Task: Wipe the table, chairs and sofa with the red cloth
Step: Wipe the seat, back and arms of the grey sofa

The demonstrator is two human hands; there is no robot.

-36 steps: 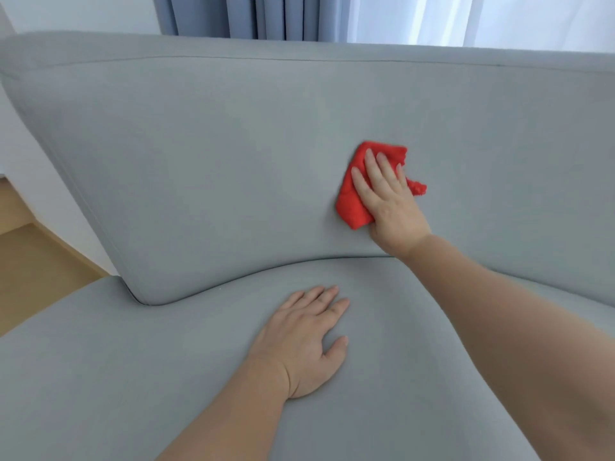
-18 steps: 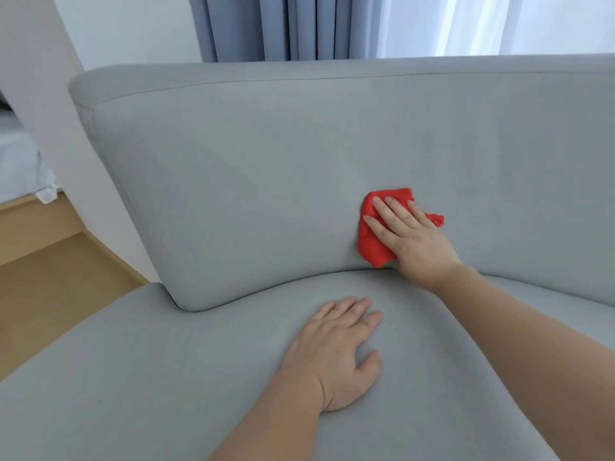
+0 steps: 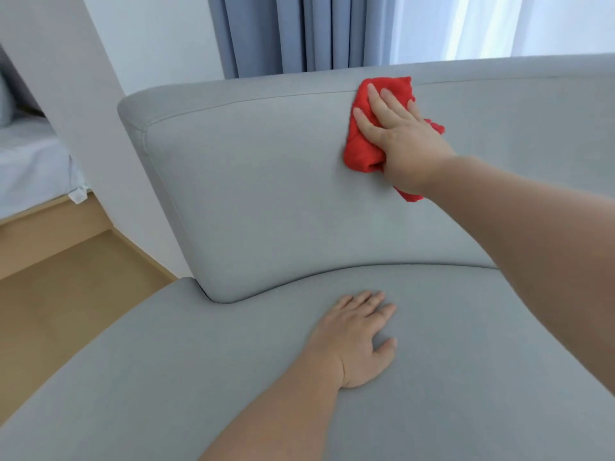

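Note:
A grey fabric sofa (image 3: pixel 266 201) fills most of the view, its backrest upright and its seat in front of me. The red cloth (image 3: pixel 366 151) lies bunched against the backrest near its top seam. My right hand (image 3: pixel 399 138) presses the cloth flat onto the backrest with straight fingers pointing up; part of the cloth is hidden under the palm. My left hand (image 3: pixel 359 337) rests palm down on the seat cushion with its fingers spread.
Blue-grey curtains (image 3: pixel 293 31) hang behind the sofa, with white sheers to the right. A white wall (image 3: pixel 100 104) stands at the sofa's left end. Wooden floor (image 3: pixel 66 304) and the corner of a bed (image 3: pixel 30 168) lie at the far left.
My right hand has slid the red cloth up the backrest from just above the seat to near the top seam. My left hand has stayed on the seat. The view has shifted left.

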